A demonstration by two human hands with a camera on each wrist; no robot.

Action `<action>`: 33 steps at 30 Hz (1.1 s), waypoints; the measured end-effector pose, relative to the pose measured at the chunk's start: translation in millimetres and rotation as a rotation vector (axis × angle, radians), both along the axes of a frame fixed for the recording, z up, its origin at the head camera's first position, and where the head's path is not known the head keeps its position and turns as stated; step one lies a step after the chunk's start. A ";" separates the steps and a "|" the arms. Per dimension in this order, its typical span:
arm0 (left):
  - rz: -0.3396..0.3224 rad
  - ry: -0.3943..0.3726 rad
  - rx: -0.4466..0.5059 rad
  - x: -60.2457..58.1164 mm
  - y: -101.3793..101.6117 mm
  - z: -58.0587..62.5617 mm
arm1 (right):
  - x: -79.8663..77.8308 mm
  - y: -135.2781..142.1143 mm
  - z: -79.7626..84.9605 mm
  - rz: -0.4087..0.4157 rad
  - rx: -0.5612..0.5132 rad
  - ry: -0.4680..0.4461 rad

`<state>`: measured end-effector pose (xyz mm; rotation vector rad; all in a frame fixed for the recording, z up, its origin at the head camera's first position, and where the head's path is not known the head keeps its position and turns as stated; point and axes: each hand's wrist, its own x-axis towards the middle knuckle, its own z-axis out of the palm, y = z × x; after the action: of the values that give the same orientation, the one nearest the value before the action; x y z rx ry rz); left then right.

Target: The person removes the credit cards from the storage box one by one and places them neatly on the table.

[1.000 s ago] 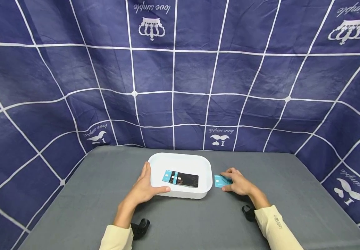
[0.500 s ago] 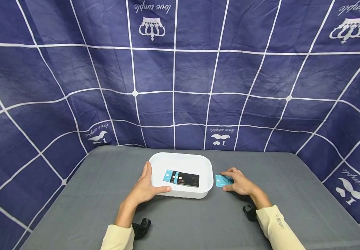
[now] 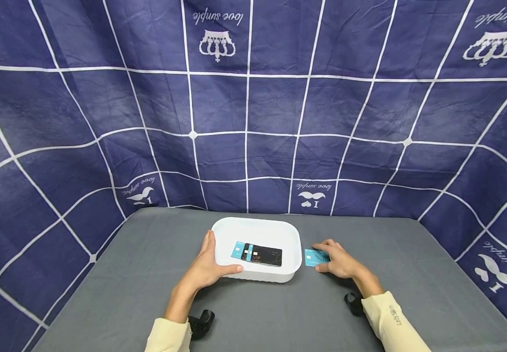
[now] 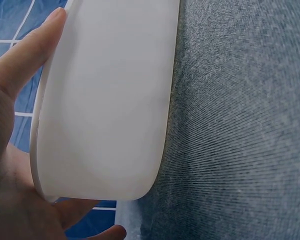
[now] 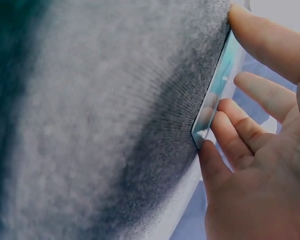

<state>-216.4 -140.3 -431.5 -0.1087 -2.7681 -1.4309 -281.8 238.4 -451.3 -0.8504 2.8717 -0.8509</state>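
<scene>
Hands (image 3: 207,268) (image 3: 340,261) unmoved, blue card (image 3: 313,257) gripped, black "VIP" card (image 3: 270,256)

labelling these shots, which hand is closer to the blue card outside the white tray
Right. The right hand is touching the blue card, holding it by its edges; the left hand is farther off, holding the white tray at the end away from the card.
</scene>
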 end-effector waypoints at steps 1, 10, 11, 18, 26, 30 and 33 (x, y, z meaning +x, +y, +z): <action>0.000 -0.001 0.001 0.1 -0.2 -0.1 | 0.3 -0.6 0.1 -0.002 0.000 0.003; -0.009 -0.006 0.003 0.0 -2.7 -0.9 | 1.5 -5.7 1.9 -0.032 -0.008 0.027; -0.009 -0.006 0.003 0.1 -2.8 -0.9 | 1.7 -6.0 2.2 -0.038 -0.017 0.041; -0.008 -0.008 0.009 -0.4 -2.3 -0.5 | 3.8 -16.4 11.6 -0.151 -0.183 0.224; -0.005 -0.003 0.009 -0.8 -2.1 0.4 | 5.8 -40.5 31.7 -0.125 -0.328 0.199; -0.004 0.002 0.004 -0.7 -2.3 -0.3 | 6.0 -51.8 38.4 -0.092 -0.356 0.165; -0.004 0.005 0.000 -0.7 -2.3 -0.5 | 6.9 -60.2 40.6 -0.079 -0.367 0.171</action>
<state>-217.1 -142.7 -432.0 -0.1173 -2.7650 -1.4294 -274.9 178.2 -410.8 -0.8787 2.9568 -1.4122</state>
